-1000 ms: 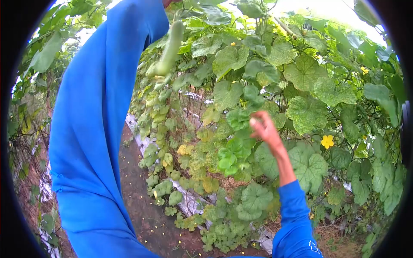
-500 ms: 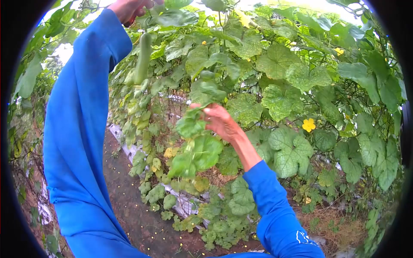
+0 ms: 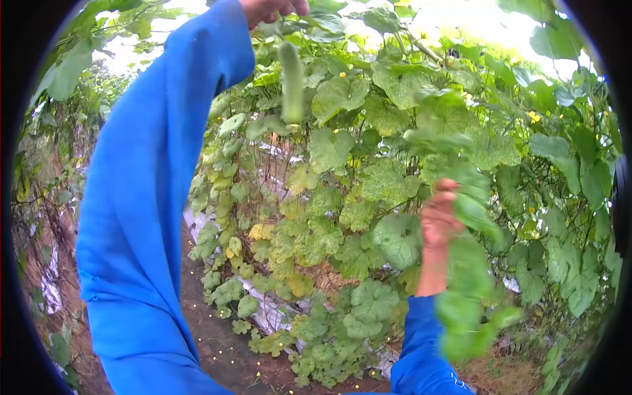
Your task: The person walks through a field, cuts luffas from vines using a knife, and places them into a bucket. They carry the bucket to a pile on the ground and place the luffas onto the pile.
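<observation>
At the top edge my left hand (image 3: 275, 9), partly cut off by the frame, has its fingers curled around a vine. A pale green, long gourd (image 3: 291, 85) hangs just below it. My right hand (image 3: 440, 214), raised at centre right, is closed on a leafy vine (image 3: 469, 263). This vine's broad leaves trail down past my wrist and forearm and also reach above the hand; they are blurred by motion.
A dense wall of climbing vines (image 3: 388, 178) with mottled leaves fills the middle and right. A yellow flower (image 3: 533, 117) shows at right. Bare soil (image 3: 210, 329) runs along the lower left, beside silvery plastic sheeting (image 3: 263, 315).
My right hand has swung right and slightly down, carrying the leafy vine with it. My left hand has shifted right, and the hanging gourd has moved right with it.
</observation>
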### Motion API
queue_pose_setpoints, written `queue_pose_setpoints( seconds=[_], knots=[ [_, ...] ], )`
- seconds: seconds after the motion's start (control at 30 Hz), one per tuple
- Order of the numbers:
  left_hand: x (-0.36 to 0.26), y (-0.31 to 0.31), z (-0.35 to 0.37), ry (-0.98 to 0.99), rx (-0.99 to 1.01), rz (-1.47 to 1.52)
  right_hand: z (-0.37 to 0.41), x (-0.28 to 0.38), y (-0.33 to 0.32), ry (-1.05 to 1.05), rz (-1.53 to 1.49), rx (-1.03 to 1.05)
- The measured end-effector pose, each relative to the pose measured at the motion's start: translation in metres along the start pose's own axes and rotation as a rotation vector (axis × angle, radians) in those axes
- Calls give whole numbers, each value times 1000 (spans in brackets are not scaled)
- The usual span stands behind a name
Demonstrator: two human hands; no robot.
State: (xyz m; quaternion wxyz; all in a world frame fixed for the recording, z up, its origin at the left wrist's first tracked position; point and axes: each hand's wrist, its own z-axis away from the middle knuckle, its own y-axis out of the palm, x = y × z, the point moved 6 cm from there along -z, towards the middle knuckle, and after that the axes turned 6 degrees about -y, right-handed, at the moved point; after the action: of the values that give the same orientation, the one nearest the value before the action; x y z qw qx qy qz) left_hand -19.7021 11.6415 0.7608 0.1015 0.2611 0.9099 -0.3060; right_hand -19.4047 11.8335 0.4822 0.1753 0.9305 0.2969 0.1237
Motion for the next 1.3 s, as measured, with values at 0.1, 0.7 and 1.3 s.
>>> queue_pose_setpoints(
  seconds=[0.1, 0.7, 1.3],
  knots=[
    [5, -3, -7, 103, 8, 25, -29, 9, 82, 19, -20, 291],
    [2, -15, 31, 161, -59, 83, -311, 19, 143, -234, 2526, -314],
    [17, -16, 43, 427, -168, 70, -270, -181, 307, 26, 3000, 1528]
  ],
)
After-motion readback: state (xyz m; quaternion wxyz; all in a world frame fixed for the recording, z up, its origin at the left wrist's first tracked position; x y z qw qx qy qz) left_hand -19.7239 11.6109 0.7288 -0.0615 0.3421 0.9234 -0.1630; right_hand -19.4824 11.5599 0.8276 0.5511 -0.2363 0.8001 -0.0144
